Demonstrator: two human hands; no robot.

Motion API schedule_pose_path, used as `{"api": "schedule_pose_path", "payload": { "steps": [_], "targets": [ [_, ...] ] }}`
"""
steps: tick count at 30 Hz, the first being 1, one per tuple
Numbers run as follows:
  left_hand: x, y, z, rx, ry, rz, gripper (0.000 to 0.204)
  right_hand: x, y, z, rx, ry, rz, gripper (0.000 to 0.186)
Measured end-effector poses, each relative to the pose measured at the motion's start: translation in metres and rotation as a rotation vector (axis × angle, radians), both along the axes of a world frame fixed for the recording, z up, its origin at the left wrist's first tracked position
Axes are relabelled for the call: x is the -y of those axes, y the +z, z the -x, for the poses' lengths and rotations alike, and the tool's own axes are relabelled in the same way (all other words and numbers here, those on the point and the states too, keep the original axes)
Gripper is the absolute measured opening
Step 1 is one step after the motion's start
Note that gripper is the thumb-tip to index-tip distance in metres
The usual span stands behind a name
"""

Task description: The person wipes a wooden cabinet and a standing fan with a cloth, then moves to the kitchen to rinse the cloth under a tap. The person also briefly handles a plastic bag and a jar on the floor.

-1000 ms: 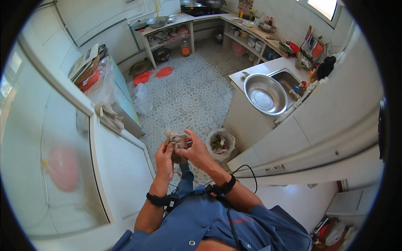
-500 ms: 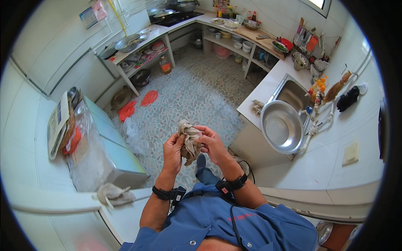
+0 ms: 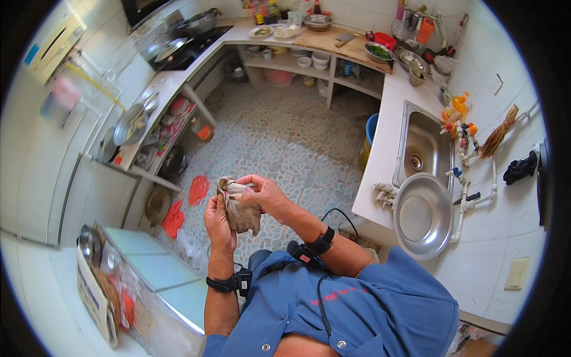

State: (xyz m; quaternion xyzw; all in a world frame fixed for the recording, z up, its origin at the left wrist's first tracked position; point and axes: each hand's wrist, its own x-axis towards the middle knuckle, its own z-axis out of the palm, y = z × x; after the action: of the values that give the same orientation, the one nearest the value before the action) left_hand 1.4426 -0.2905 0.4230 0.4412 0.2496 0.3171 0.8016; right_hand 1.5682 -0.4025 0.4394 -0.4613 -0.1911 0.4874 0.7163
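A crumpled greyish-beige cloth [image 3: 244,216] hangs between my two hands, in front of my body and above the tiled floor. My left hand [image 3: 219,225] pinches its left edge, thumb up. My right hand [image 3: 266,196] grips the upper right part, the fingers reaching over the top fold. The cloth's lower end dangles loose. Part of it is hidden behind my fingers. Black straps with small boxes sit on both my wrists.
To the right, a steel basin [image 3: 423,216] rests on the counter beside the sink [image 3: 423,143], near another crumpled rag [image 3: 385,194]. A low cabinet [image 3: 156,256] stands at left. Red plastic bags [image 3: 173,219] lie on the floor. A cleaver [image 3: 345,39] lies on the cutting board [image 3: 324,41].
The view has swung round, so the sink and basin sit lower and farther right. Both hands still hold the cloth; my right hand now lies farther across its top.
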Motion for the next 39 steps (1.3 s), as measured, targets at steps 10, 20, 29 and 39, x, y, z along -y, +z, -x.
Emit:
{"api": "schedule_pose_path", "payload": {
  "steps": [10, 20, 29, 39],
  "targets": [
    [-0.064, -0.029, -0.283, -0.091, -0.436, -0.185, 0.022, -0.025, -0.025, -0.197, 0.473, -0.568, 0.228, 0.086],
    [0.042, -0.015, -0.534, -0.017, -1.181, -0.407, 0.02, 0.05, -0.013, -0.323, 0.587, -1.44, 0.758, 0.051],
    [0.194, -0.01, -0.616, -0.039, -1.82, -0.363, 0.021, 0.169, -0.036, -0.36, 0.195, -2.007, 0.548, 0.032],
    [0.33, 0.001, -0.709, -0.135, -1.968, -0.404, 0.018, 0.286, -0.066, -0.415, -0.146, -2.357, -0.247, 0.031]
  ]
}}
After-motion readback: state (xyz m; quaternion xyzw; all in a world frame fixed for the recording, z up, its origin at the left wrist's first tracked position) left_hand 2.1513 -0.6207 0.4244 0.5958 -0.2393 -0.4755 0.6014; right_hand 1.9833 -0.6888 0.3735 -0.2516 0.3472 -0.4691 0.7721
